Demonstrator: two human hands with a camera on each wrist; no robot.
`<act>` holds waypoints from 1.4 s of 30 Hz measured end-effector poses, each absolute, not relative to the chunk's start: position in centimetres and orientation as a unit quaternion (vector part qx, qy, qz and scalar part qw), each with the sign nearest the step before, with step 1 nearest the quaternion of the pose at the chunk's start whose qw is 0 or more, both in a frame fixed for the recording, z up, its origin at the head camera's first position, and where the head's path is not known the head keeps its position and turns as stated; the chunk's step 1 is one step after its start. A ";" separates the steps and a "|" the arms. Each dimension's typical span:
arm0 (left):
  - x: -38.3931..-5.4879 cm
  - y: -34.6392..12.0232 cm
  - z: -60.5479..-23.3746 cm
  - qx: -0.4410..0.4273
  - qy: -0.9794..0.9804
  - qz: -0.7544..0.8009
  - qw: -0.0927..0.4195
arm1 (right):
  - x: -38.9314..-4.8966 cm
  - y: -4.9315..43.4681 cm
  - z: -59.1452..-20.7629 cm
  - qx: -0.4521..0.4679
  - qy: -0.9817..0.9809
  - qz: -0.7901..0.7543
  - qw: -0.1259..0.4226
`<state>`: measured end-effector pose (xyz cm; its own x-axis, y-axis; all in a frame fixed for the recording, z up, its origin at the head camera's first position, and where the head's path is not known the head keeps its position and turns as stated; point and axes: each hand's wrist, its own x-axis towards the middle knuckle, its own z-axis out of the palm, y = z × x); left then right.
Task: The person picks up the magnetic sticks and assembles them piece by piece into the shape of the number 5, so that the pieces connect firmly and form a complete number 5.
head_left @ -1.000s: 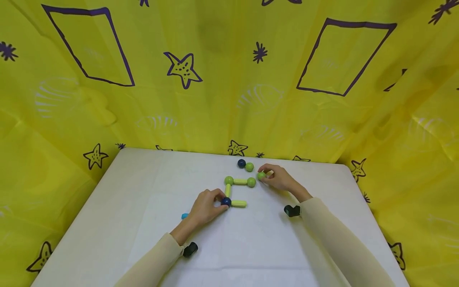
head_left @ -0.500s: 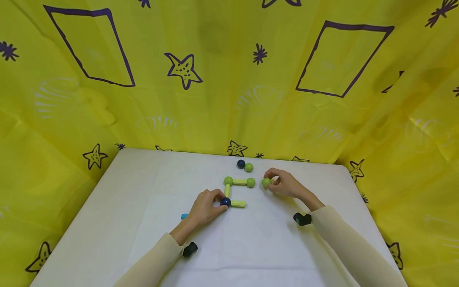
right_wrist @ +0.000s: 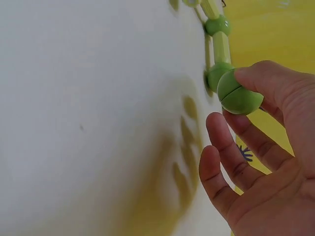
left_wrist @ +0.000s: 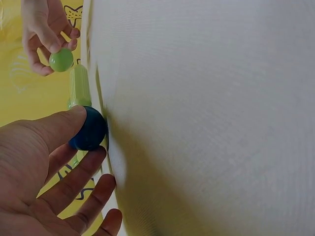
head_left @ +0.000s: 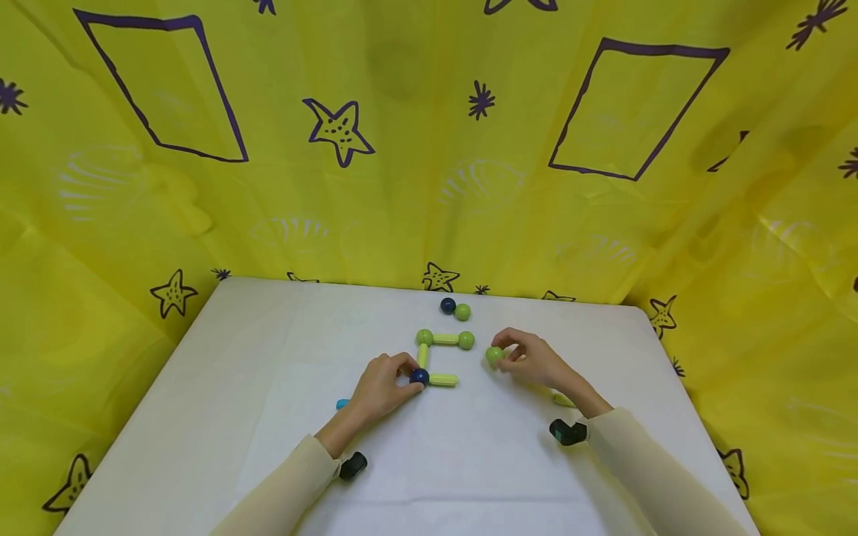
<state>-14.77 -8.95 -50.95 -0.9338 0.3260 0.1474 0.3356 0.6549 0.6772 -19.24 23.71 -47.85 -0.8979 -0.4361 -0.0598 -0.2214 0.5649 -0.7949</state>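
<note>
My left hand [head_left: 380,388] pinches a dark blue ball [left_wrist: 90,129] between thumb and fingers at the near left corner of a joined shape on the table. From that ball one pale green rod [head_left: 443,380] points right, and another rod [head_left: 423,356] runs back to a green ball [head_left: 425,338]. A third rod [head_left: 445,339] links that corner to a second green ball [head_left: 465,340]. To the right of the shape, my right hand [head_left: 534,362] holds a loose green ball [right_wrist: 240,93] between thumb and fingertips, with a seam line across it; the other fingers are spread.
Behind the shape, a dark blue ball [head_left: 447,305] and a green ball [head_left: 462,312] lie side by side on the white table [head_left: 302,320]. A blue piece [head_left: 342,403] shows beside my left wrist. A pale green rod [head_left: 564,400] lies partly under my right wrist. Yellow curtain [head_left: 402,186] surrounds the table.
My right hand has moved toward me with the green ball, uncovering part of a pale green rod by the wrist. The left hand keeps its hold on the blue ball.
</note>
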 end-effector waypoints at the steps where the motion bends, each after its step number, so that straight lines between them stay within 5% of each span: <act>1: -14.8 -9.0 -51.0 -0.182 -0.909 -0.374 0.008 | -19.1 23.6 -48.1 -0.187 0.875 -0.429 0.125; 42: -16.8 -8.5 -50.8 -0.173 -0.915 -0.364 0.020 | -16.7 19.0 -50.9 -0.151 0.894 -0.421 0.035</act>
